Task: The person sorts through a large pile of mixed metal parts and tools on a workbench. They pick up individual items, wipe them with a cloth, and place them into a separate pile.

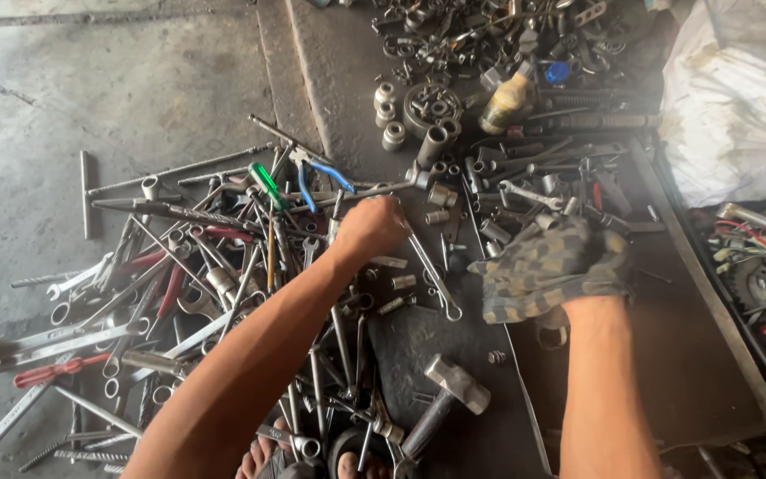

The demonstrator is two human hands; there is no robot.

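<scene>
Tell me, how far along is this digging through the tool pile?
Looks partly sorted: sockets stand grouped above, apart from the heap. In hand: the left hand reaches into the tangled wrenches, and the right hand presses a checkered rag on the small parts. Left: most of the pile, with the hammer lying untouched.

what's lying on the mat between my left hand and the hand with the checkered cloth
In the head view, between the left hand and the right hand holding the checkered cloth, a combination wrench and small sockets lie on the dark mat.
</scene>
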